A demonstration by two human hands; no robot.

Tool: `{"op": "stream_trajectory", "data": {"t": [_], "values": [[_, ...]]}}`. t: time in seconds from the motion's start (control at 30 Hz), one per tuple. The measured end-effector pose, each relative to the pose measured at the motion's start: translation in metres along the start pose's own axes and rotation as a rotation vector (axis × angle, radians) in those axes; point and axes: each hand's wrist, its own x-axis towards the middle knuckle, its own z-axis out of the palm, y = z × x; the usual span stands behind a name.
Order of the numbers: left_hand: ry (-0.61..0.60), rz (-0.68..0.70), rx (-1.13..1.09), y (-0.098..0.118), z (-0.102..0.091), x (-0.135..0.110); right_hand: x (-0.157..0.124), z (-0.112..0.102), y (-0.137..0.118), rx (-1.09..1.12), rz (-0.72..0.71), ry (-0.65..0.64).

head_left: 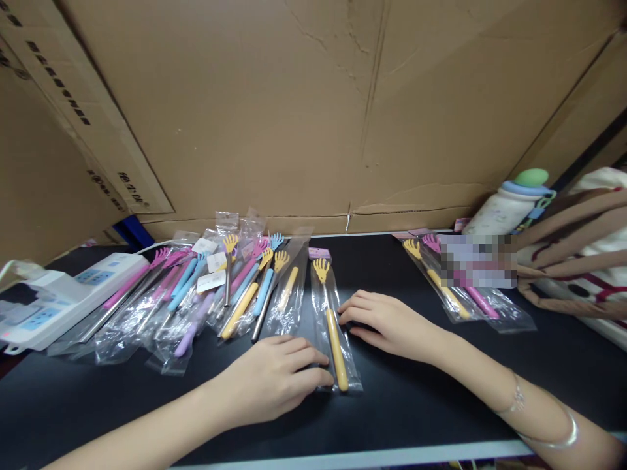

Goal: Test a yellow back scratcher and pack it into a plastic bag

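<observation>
A yellow back scratcher in a clear plastic bag (336,339) lies on the black table (416,391), between my hands. My left hand (274,378) rests flat beside the bag's lower end, fingertips touching the plastic near the yellow handle. My right hand (386,323) lies palm down on the bag's right side, fingertips at its edge. Neither hand grips anything.
A heap of bagged back scratchers (206,294) in pink, blue, yellow and purple lies left of the hands. Two more bagged ones (455,294) lie at the right. A white power strip (63,297) sits far left; a bottle (509,205) and bag (582,261) far right. Cardboard walls (313,111) stand behind.
</observation>
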Motion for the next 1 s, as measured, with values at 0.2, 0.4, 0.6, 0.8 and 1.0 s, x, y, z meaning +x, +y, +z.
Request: {"op": "stream_trajectory", "data": {"t": [0.2, 0.4, 0.6, 0.8, 1.0], "values": [[-0.007, 0.002, 0.003, 0.0008, -0.0008, -0.0004, 0.0, -0.0008, -0.0004, -0.009, 0.007, -0.009], [0.004, 0.005, 0.024, 0.0006, -0.0005, 0.0, -0.0001, -0.0007, -0.0012, -0.001, 0.007, 0.001], [0.004, 0.007, 0.028, 0.0007, 0.0, -0.0005, 0.0006, -0.0019, -0.0023, 0.005, 0.014, -0.004], [0.026, 0.013, 0.024, 0.001, -0.0018, 0.0013, -0.0001, -0.0032, -0.0033, 0.013, 0.038, -0.048], [0.017, 0.023, 0.037, 0.0008, -0.0005, 0.0003, -0.0004, -0.0036, -0.0043, -0.011, 0.037, -0.043]]}}
